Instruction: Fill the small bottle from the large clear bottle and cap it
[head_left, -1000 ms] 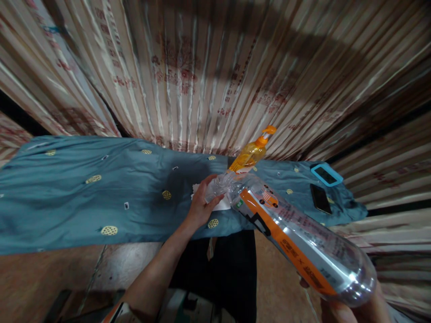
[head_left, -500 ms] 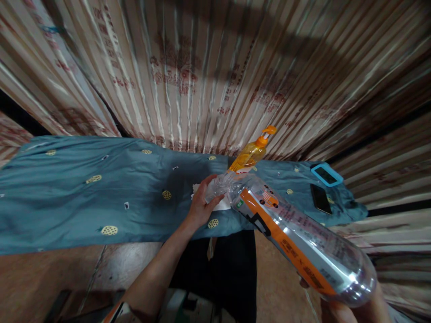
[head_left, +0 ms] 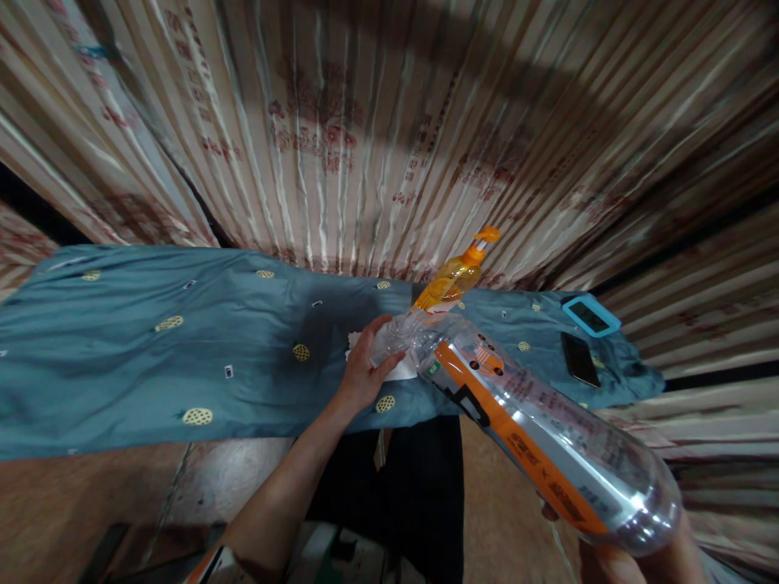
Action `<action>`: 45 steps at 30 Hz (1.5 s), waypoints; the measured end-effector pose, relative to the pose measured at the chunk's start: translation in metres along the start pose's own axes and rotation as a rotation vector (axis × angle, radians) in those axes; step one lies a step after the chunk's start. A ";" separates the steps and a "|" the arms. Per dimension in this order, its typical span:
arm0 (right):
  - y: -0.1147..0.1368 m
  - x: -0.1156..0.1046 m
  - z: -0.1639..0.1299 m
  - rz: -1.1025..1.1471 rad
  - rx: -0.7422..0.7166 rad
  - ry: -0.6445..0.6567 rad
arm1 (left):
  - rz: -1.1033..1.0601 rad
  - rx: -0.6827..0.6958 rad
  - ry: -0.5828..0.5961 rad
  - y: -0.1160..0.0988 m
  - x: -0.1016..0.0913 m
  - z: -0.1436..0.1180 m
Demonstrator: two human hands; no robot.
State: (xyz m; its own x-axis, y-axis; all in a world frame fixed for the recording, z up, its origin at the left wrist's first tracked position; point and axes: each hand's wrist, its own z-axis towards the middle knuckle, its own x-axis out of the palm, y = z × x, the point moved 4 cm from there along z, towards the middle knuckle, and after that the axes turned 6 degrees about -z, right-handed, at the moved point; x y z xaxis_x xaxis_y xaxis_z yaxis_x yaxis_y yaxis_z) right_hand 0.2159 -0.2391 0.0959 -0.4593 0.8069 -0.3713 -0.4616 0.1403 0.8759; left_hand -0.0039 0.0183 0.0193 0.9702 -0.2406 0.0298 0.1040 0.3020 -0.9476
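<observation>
Plastic bottle (head_left: 535,430), clear with an orange label, lies tilted in mid-air at about 4 o'clock of the view, its mouth toward the blue-clothed table (head_left: 122,349). Left hand (head_left: 365,369) is wrapped around the neck and cap end. Right hand (head_left: 633,560) cups the base from below; its finger closure cannot be told, mostly out of frame. Orange pump bottle (head_left: 454,276) stands just beyond the mouth, at 12 o'clock of it. Two phones (head_left: 581,337) lie at 3 o'clock.

Judgement: appears empty, so light; thin wall dents under squeeze, smooth label slippery. Best hold: stiff neck plus base.
</observation>
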 end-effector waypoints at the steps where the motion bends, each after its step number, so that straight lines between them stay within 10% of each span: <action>1: -0.002 -0.001 0.000 0.003 0.012 -0.004 | -0.001 -0.004 0.001 0.000 0.000 0.000; 45: 0.020 0.003 0.005 0.036 -0.016 -0.128 | 0.016 -0.005 0.014 0.001 0.000 -0.001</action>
State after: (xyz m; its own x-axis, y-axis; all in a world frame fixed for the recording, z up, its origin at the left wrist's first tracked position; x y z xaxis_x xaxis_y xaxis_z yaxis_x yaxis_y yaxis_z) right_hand 0.2088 -0.2310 0.1137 -0.3756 0.8781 -0.2964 -0.4587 0.1018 0.8827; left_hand -0.0039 0.0173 0.0179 0.9686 -0.2484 0.0104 0.0876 0.3018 -0.9494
